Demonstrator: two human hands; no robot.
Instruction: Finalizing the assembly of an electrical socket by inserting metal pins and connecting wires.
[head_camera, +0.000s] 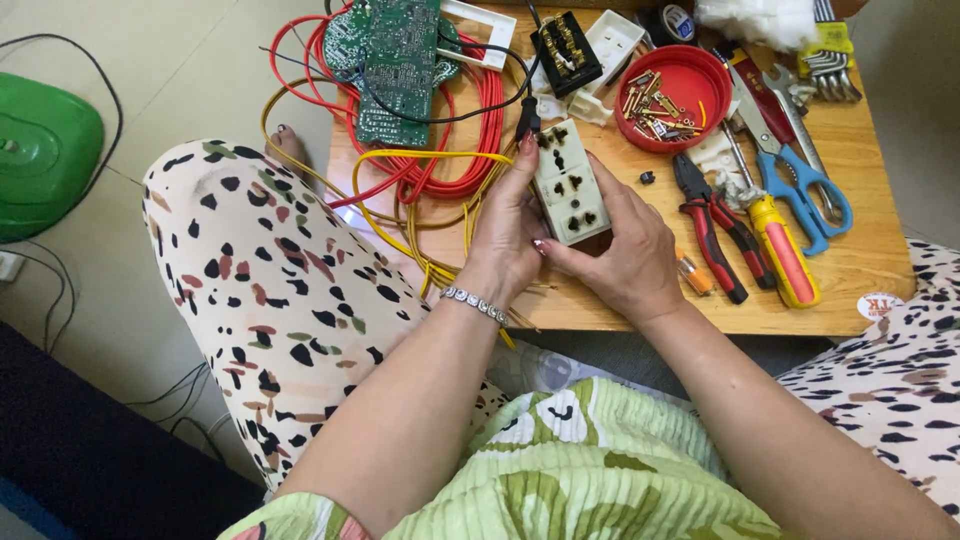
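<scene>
My left hand and my right hand both grip a white rectangular socket plate with several brown pin holes, held just above a small wooden table. The left hand's fingers wrap its left edge, and a silver bracelet circles that wrist. From below and to the right, the right hand cups the plate. A black wire runs to the plate's top end.
Red and yellow wires coil at the table's left under green circuit boards. A red lid with screws, red pliers, a yellow-red screwdriver, blue scissors and hex keys lie right. A green object sits on the floor.
</scene>
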